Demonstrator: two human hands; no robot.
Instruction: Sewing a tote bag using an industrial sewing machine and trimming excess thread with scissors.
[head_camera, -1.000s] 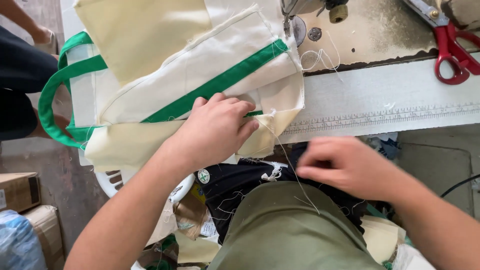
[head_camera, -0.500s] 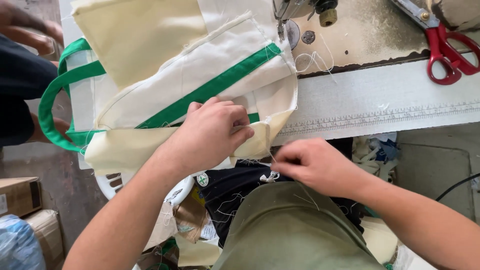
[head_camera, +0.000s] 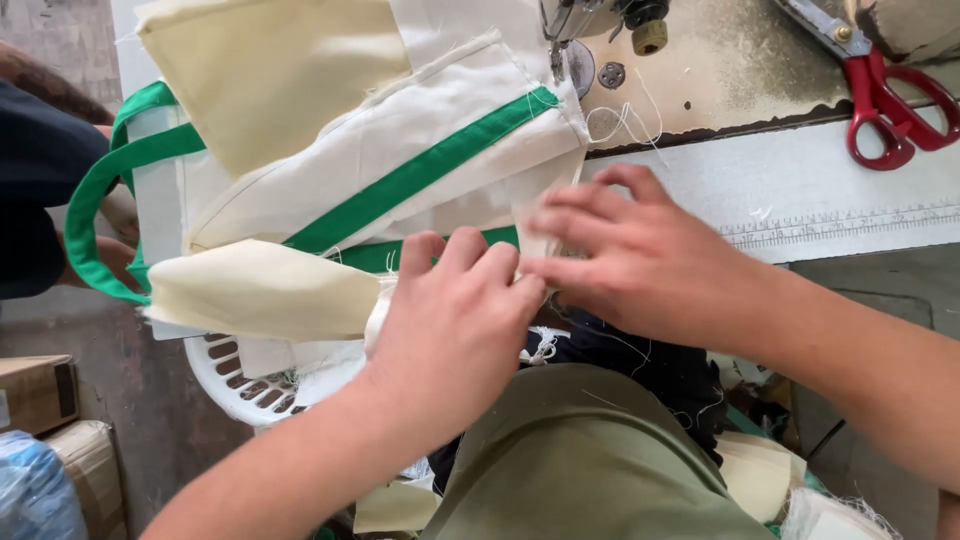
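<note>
Compared with half a second ago, my right hand has come up from my lap, where it was picking at a loose thread near the dark cloth, and now lies on the cream fabric bag at the table edge, its fingers spread flat, fingertips touching those of my left hand. My left hand has stayed on the bag's near edge, at about 6 o'clock from the bag's middle, fingers curled and pressing the cloth down; whether it pinches a fold beneath I cannot tell. The two hands meet at the bag's lower right corner. The bag lies flat on the white work table, reaching from centre frame out to 9 o'clock, its upper right corner tucked under the sewing machine's presser foot at 12 o'clock. It is off-white canvas with a green band running diagonally across it and a green loop handle hanging off the table edge at 9 o'clock. Loose thread ends show along its seams. Red-handled scissors lie at 2 o'clock, well apart from both hands. A white plastic basket sits below the table edge at 7 o'clock.
</note>
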